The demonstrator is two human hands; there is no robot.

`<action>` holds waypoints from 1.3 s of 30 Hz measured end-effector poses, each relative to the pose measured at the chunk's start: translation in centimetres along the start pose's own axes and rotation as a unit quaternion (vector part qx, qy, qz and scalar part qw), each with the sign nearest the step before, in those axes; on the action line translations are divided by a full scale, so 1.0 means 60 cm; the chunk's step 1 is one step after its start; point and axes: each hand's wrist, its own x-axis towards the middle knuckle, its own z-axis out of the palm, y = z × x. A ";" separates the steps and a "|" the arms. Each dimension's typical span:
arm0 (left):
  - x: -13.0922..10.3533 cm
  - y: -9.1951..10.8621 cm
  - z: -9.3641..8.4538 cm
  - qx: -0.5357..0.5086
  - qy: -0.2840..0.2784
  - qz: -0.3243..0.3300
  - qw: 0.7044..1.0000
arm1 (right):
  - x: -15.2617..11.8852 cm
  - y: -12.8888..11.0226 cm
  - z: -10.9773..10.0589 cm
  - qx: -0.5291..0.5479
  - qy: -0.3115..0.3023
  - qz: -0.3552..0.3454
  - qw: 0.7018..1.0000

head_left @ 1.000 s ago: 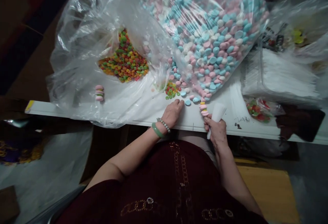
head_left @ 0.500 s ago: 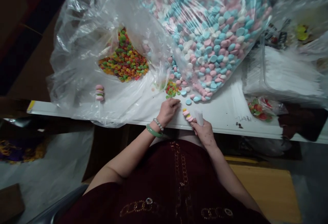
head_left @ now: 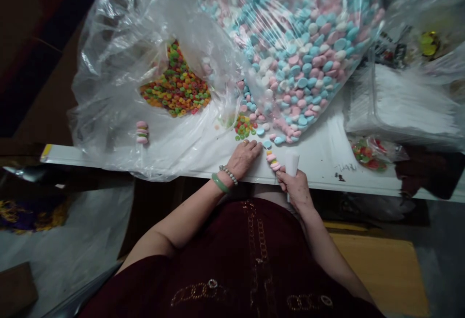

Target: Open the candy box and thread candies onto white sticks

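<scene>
My left hand, with beads and a green bangle at the wrist, lies low over the white tabletop. Its fingers stretch toward a light-blue button-shaped candy, which sits just beyond the fingertips. My right hand is closed on a thin skewer threaded with pink, yellow and orange candies. A bundle of white sticks stands up out of the same hand. Small green, red and yellow candy rings lie loose ahead of my left hand, with pink and blue candies beside them.
A large clear bag of pink, blue and white candies fills the back. Left of it, an opened plastic bag holds colourful candy rings. A candy skewer lies at the left. Rightward are white sleeves and a small candy packet.
My left hand has shifted right, its fingers straightening toward the blue candy. My right hand has moved slightly right with the skewer, and the white bundle has tilted more upright.
</scene>
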 end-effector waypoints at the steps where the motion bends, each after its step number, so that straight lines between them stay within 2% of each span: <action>1: 0.000 -0.002 0.001 -0.024 0.010 -0.017 1.000 | 0.000 -0.001 0.000 -0.004 -0.002 -0.001 1.000; 3: -0.001 -0.006 0.002 -0.109 0.055 -0.077 0.990 | -0.003 -0.003 0.001 -0.024 -0.012 -0.009 1.000; 4: 0.000 -0.008 0.000 -0.177 0.086 -0.118 0.973 | -0.005 -0.004 0.002 -0.041 -0.019 -0.016 0.999; 5: 0.000 -0.009 -0.003 -0.262 0.115 -0.160 0.945 | -0.008 -0.005 0.004 -0.060 -0.024 -0.027 0.998; 6: 0.001 -0.009 -0.008 -0.359 0.134 -0.199 0.902 | -0.011 -0.005 0.007 -0.080 -0.030 -0.040 0.996; 7: 0.002 -0.009 -0.014 -0.459 0.138 -0.231 0.847 | -0.015 -0.007 0.010 -0.098 -0.035 -0.055 0.993; 9: 0.003 -0.005 -0.028 -0.626 0.105 -0.266 0.725 | -0.021 -0.009 0.018 -0.127 -0.039 -0.083 0.988; 10: 0.003 -0.003 -0.034 -0.682 0.083 -0.273 0.674 | -0.023 -0.010 0.021 -0.136 -0.039 -0.095 0.985; 11: 0.003 -0.001 -0.038 -0.719 0.066 -0.276 0.634 | -0.025 -0.012 0.025 -0.144 -0.038 -0.105 0.983; 13: 0.002 0.002 -0.042 -0.757 0.050 -0.279 0.589 | -0.027 -0.014 0.028 -0.158 -0.038 -0.123 0.979; 16: 0.000 0.001 -0.039 -0.773 0.051 -0.279 0.568 | -0.027 -0.014 0.029 -0.167 -0.039 -0.142 0.975; 20: 0.000 -0.002 -0.031 -0.765 0.053 -0.280 0.578 | -0.025 -0.011 0.028 -0.170 -0.034 -0.148 0.974; 22: -0.002 -0.001 -0.029 -0.751 0.052 -0.276 0.598 | -0.024 -0.010 0.027 -0.177 -0.036 -0.149 0.972; 24: -0.004 0.000 -0.026 -0.729 0.052 -0.260 0.631 | -0.023 -0.010 0.027 -0.184 -0.040 -0.152 0.970; 28: -0.008 0.005 -0.017 -0.647 0.048 -0.231 0.725 | -0.017 -0.006 0.030 -0.192 -0.041 -0.157 0.968; 31: -0.008 0.012 -0.011 -0.519 0.062 -0.225 0.823 | -0.011 -0.001 0.037 -0.177 -0.029 -0.142 0.974; 33: -0.007 0.020 -0.008 -0.436 0.078 -0.223 0.869 | -0.006 0.002 0.044 -0.165 -0.020 -0.126 0.978; 35: -0.007 0.028 -0.005 -0.390 0.092 -0.233 0.886 | -0.001 0.003 0.052 -0.156 -0.010 -0.119 0.980; 39: -0.008 0.039 0.000 -0.370 0.130 -0.261 0.882 | 0.007 0.003 0.066 -0.156 0.003 -0.117 0.981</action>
